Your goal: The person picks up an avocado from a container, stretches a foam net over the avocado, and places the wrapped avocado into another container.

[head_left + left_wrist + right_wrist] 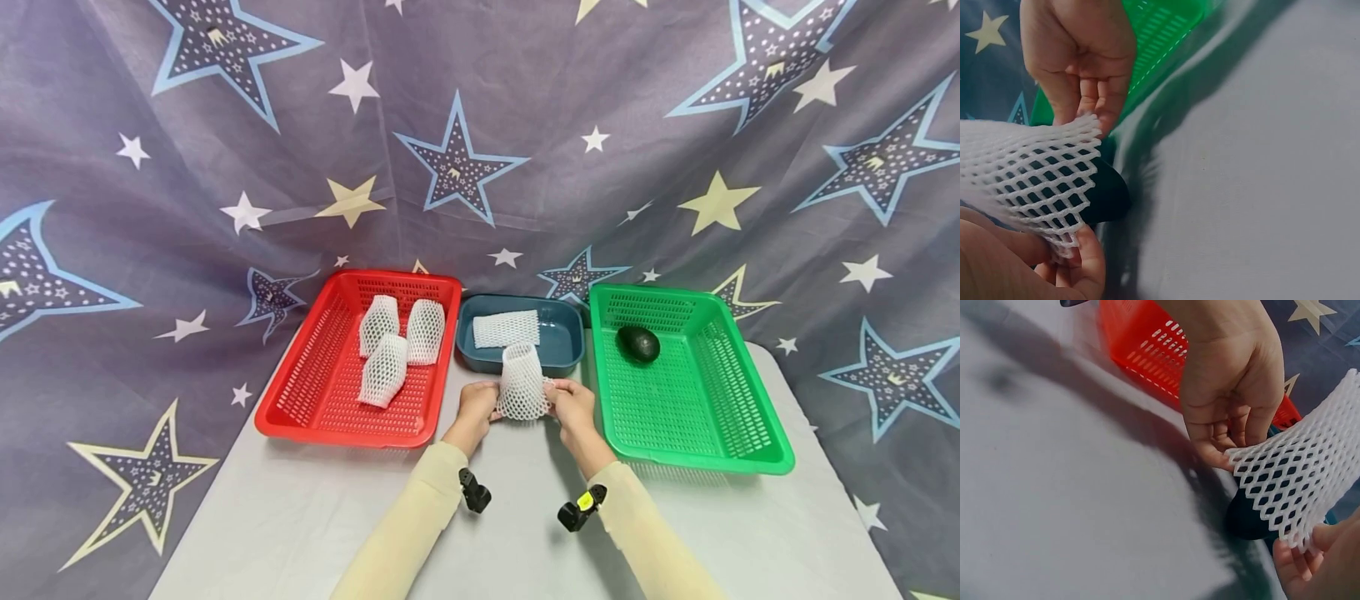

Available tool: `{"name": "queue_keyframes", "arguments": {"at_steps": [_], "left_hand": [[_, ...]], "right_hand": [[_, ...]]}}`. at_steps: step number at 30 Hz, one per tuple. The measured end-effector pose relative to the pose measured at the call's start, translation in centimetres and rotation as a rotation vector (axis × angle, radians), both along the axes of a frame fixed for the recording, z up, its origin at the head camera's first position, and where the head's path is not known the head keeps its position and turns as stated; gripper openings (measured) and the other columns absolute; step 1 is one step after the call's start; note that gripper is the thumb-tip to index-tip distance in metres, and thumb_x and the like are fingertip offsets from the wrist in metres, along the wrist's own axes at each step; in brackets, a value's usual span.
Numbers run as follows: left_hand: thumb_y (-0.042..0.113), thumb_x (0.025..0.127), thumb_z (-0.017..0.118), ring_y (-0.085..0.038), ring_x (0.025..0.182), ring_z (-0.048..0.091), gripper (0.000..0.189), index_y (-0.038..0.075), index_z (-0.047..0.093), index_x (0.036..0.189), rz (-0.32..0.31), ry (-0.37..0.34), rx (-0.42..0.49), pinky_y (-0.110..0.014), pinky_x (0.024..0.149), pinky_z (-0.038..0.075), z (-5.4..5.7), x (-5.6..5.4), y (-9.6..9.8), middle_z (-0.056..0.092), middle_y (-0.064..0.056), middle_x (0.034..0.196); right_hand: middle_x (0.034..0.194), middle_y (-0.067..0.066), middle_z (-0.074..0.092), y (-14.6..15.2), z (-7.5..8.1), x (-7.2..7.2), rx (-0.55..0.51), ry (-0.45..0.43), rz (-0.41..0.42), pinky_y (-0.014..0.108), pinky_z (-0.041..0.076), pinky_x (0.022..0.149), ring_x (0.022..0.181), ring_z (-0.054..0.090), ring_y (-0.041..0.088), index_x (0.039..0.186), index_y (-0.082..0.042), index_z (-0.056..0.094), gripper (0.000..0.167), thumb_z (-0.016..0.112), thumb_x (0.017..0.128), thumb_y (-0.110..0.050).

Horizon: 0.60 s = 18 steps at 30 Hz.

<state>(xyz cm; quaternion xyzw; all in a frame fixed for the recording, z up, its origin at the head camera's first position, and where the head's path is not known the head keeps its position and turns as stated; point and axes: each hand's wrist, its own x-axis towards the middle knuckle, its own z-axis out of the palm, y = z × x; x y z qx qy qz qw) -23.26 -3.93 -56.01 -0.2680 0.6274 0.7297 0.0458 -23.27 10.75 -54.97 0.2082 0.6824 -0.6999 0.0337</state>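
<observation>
Between both hands is a white foam net sleeve, its wide mesh end turned toward me. My left hand pinches one side of that rim, and my right hand pinches the opposite side, holding the mouth spread. Through the mesh in the left wrist view shows the dark blue basin behind it. In the head view the sleeve overlaps the front wall of this basin. Inside the basin lies a flat white foam net. A dark avocado rests in the green basket, right of my right hand.
To the left stands a red basket with three bulging foam nets in it. Both baskets and the basin sit on a pale table, in front of a star-patterned curtain. Each sleeve carries a small black wrist camera.
</observation>
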Motion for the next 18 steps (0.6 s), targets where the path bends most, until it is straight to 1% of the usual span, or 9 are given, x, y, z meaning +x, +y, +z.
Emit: {"name": "queue_keyframes", "arguments": {"at_steps": [5,12,18], "left_hand": [[-0.004,0.095,0.052,-0.010,0.071,0.058,0.026,-0.012,0.066,0.116,-0.003,-0.012,0.001,-0.024,0.061,0.058,0.2,-0.1,0.1,0.061,-0.006,0.093],[-0.001,0.098,0.053,-0.010,0.074,0.059,0.024,-0.010,0.066,0.115,0.002,-0.032,0.013,-0.026,0.065,0.060,0.1,-0.3,0.1,0.062,-0.006,0.093],[-0.001,0.098,0.054,-0.011,0.074,0.057,0.018,-0.009,0.066,0.109,0.011,-0.042,0.009,-0.026,0.066,0.059,0.0,-0.2,0.2,0.059,-0.004,0.088]], "right_hand": [[0.080,0.002,0.057,0.2,-0.6,-0.2,-0.013,-0.006,0.006,0.021,0.049,0.055,0.065,0.053,0.009,0.100,0.008,0.063,0.010,0.063,0.097,-0.001],[0.073,-0.001,0.055,0.2,-1.1,-0.4,-0.043,-0.023,0.004,0.020,0.050,0.053,0.062,0.053,0.008,0.098,0.008,0.062,0.006,0.062,0.096,0.002],[0.069,0.000,0.056,0.4,-1.4,-0.3,-0.055,-0.037,0.016,0.021,0.052,0.053,0.060,0.054,0.009,0.100,0.011,0.062,0.008,0.063,0.096,0.004]]}}
